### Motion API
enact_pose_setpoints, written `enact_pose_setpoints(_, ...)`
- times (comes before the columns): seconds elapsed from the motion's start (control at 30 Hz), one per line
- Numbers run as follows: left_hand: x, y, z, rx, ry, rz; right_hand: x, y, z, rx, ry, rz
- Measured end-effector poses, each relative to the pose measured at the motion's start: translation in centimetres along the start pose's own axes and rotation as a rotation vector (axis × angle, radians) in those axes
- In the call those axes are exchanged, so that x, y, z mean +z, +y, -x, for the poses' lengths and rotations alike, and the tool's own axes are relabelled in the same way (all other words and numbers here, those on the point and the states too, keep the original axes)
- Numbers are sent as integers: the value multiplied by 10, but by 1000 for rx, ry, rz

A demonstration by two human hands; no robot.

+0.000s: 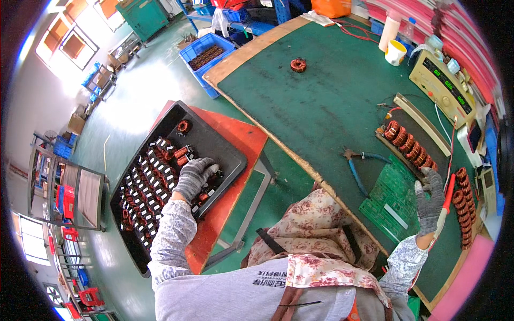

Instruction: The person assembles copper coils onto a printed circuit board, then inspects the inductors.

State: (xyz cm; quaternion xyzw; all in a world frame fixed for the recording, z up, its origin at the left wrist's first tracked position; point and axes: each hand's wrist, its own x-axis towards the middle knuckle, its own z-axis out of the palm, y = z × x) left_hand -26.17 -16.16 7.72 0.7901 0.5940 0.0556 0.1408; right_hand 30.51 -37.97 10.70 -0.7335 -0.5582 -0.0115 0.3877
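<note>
My left hand (195,177), in a grey glove, is over the right side of a black tray (231,154) filled with copper-wound ring coils (152,179), many with white tops. Its fingers are curled together, and whatever they hold is hidden. On the bench my right hand (429,206), also gloved, is at the near end of a row of copper ring coils (409,145) on a narrow holder. Its fingers are bent, but I cannot make out what lies between them. A red-and-white test probe (446,198) lies along that hand's right side.
Left of a green circuit board (390,199) are blue-handled pliers (357,174). One ring coil (298,65) sits far back on the green bench mat (278,101). More coils (463,206) line the right edge, near a beige metered instrument (443,88). An orange-red stand (235,131) supports the tray.
</note>
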Motion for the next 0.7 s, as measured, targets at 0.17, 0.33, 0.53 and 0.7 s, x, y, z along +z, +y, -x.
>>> enact_pose_setpoints(0.17,3,-11,9,97,-39,371,-4,-11,7,-11,-14,-20)
enact_pose_setpoints(0.33,11,-21,2,84,-65,218,3,-33,8,-34,-68,-10)
enact_pose_setpoints(0.53,-16,52,37,4,284,1156,37,-96,28,118,-263,-595)
enact_pose_setpoints(0.7,-21,151,50,514,153,806,112,-130,48,74,-728,-1199)
